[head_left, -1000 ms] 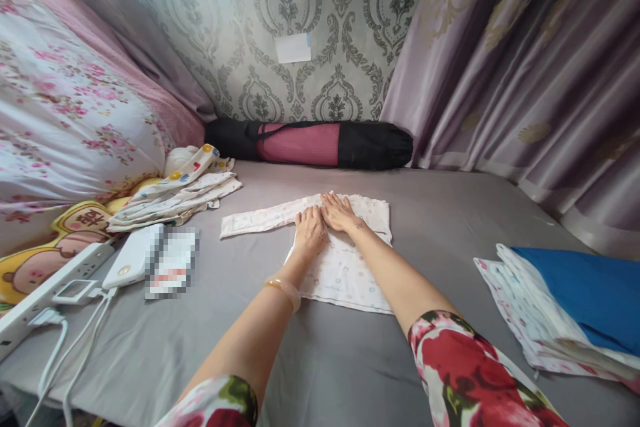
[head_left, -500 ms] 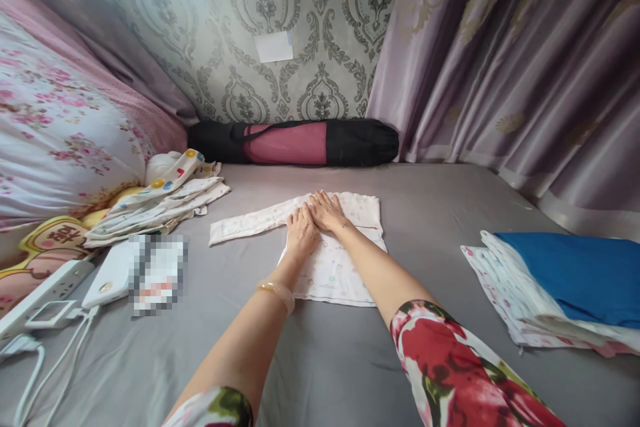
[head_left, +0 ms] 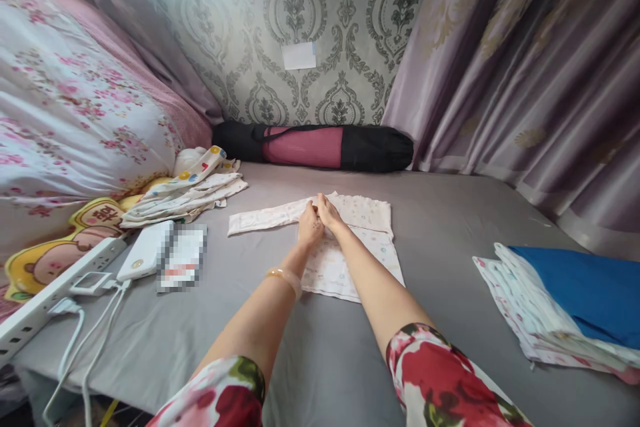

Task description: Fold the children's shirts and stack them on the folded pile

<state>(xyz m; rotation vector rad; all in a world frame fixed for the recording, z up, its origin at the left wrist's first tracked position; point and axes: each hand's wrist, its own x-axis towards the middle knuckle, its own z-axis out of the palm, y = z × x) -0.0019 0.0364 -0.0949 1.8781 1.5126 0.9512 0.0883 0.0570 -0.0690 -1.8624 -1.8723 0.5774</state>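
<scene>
A small white long-sleeved shirt [head_left: 365, 217] with a pale print lies partly folded on the grey sheet, one sleeve [head_left: 265, 217] stretched out to the left. My left hand [head_left: 311, 225], a pale bangle on its wrist, rests at the middle of the shirt with its fingers curled at the cloth where the sleeve meets the body. Right beside it, my right hand [head_left: 329, 213] is turned on its edge, fingers straight and together, touching the shirt. The hands meet or nearly meet, and the cloth beneath them is hidden.
Folded clothes with a blue piece [head_left: 575, 293] on top lie at the right. To the left are crumpled baby clothes [head_left: 195, 193], a white power bank [head_left: 145, 253], cables and a power strip [head_left: 60, 297]. A black-and-pink rolled bag [head_left: 305, 147] lies along the wall.
My hands were flat on the shirt; now the left has curled its fingers and the right has tipped onto its edge. The view has shifted left, so things appear farther right.
</scene>
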